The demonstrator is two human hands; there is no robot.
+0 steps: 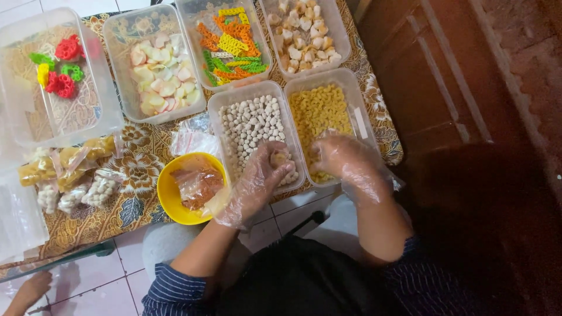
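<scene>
Left hand (257, 181): gloved, fingers curled around small pale piece (279, 157) over white-pellet tub (256, 126) | Right hand (349, 164): gloved, fingers bent into yellow-pasta tub (323, 111), grip indeterminate | Tubs abut, near table edge; yellow bowl (175, 196) just left.

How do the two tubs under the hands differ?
The left tub holds small pale round pieces; the right tub holds yellow curled pieces. The left hand has gathered some pale pieces over its tub; the right hand presses down into the yellow ones. Both tubs are clear, rectangular and lidless, and both hands wear thin plastic gloves.
</scene>
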